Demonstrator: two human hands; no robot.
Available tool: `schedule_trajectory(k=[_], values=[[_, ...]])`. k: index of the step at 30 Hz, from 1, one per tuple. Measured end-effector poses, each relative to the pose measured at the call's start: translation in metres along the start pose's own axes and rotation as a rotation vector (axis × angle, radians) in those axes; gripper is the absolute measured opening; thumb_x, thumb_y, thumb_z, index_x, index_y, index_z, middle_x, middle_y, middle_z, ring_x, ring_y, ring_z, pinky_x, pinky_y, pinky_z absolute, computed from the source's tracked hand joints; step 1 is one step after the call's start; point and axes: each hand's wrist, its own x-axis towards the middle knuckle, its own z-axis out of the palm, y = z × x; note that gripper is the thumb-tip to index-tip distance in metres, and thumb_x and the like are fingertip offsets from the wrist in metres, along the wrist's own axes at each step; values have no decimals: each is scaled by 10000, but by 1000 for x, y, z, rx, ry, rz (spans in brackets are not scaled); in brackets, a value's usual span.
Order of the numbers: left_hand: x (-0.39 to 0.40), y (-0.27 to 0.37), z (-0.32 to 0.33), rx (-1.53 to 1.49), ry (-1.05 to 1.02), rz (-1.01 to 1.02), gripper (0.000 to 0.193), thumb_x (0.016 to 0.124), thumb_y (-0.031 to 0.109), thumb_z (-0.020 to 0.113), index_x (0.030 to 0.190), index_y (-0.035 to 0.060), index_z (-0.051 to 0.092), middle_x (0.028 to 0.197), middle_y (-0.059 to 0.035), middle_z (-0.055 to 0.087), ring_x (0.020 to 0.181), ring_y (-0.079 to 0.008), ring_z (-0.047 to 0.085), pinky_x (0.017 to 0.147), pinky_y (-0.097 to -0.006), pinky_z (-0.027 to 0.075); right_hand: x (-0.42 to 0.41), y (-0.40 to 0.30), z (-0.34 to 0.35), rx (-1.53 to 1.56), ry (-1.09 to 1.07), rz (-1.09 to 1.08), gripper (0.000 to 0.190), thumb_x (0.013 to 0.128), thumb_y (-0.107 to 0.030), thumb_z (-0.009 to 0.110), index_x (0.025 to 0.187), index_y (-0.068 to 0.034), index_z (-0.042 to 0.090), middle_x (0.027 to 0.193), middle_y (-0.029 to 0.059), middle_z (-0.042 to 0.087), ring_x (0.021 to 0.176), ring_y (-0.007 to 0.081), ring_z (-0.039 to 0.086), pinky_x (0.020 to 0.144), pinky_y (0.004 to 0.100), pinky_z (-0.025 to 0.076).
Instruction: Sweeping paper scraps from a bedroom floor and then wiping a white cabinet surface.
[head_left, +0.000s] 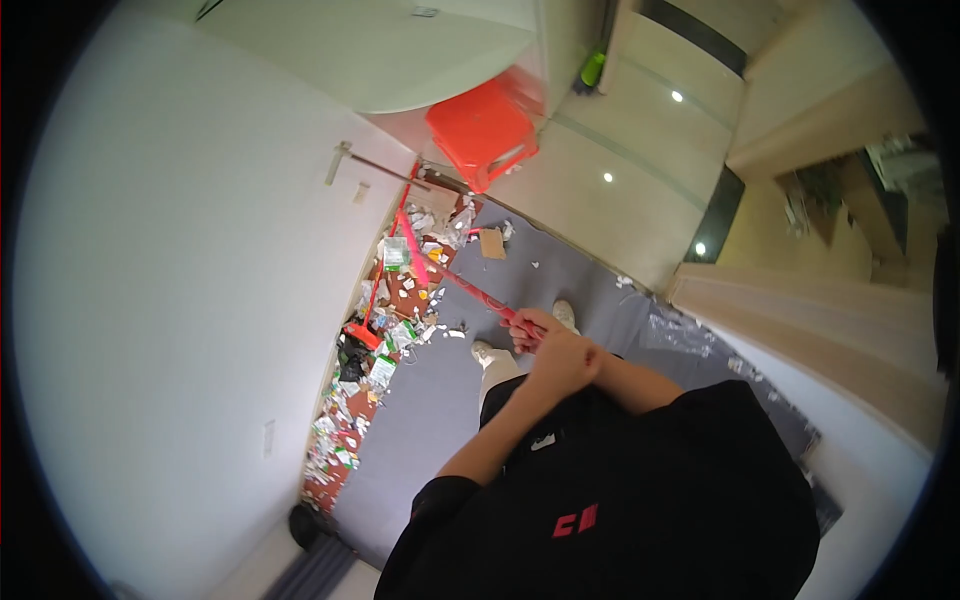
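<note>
A red-pink pole runs from my hands to a blurred pink bar-shaped head over floor litter; the exact tool type is unclear. My right hand grips the pole. My left hand is closed around it nearer my body, partly over my right wrist, its fingers mostly hidden. Under and beside the head lie paper scraps, green-and-white packaging and a crumpled clear plastic bag. A second long tool with a thin red handle and a red head lies among the litter along the wall.
Grey floor covering lies around my shoes, with a brown cardboard piece on it. A red plastic stool stands beyond, below a rounded pale tabletop. The white wall borders the litter. Clear plastic film lies at right.
</note>
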Motion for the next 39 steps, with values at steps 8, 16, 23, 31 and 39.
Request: schedule_trajectory(k=[8, 16, 23, 31, 39], values=[[9, 33, 17, -248, -13, 255, 231, 718, 219, 652, 653, 15, 565, 621, -165, 573, 607, -347, 583, 571, -423, 443, -70, -20, -9, -166, -63, 59, 342, 882, -182, 480, 1176, -9, 509, 551, -14, 390, 489, 89, 375, 629, 273, 427], [-2, 30, 15, -643, 128, 437, 184, 762, 201, 626, 688, 34, 602, 638, -144, 586, 584, -300, 561, 616, -345, 423, -98, -8, -115, -450, 254, -364, 195, 877, -199, 509, 985, -40, 543, 652, 16, 463, 570, 123, 461, 621, 286, 450], [-33, -48, 56, -1035, 54, 57, 236, 820, 148, 559, 638, 2, 520, 560, -48, 458, 550, -136, 427, 532, -294, 365, -73, 23, -119, -126, 395, -453, 143, 860, -201, 494, 821, -64, 505, 736, 55, 527, 716, 170, 552, 615, 308, 469], [-75, -45, -13, -434, -11, 40, 158, 703, 123, 541, 646, -8, 607, 668, -176, 605, 602, -322, 584, 577, -405, 442, 2, 51, -47, -53, 43, -90, 84, 848, -159, 483, 874, -83, 508, 607, 21, 460, 521, 129, 448, 512, 283, 401], [-96, -44, -17, -30, -7, 102, 274, 734, 233, 548, 575, 31, 641, 584, -157, 603, 591, -333, 594, 662, -431, 455, 39, 60, 16, -280, 87, 109, 180, 819, -146, 479, 983, -72, 493, 518, -6, 379, 451, 110, 367, 479, 275, 348]])
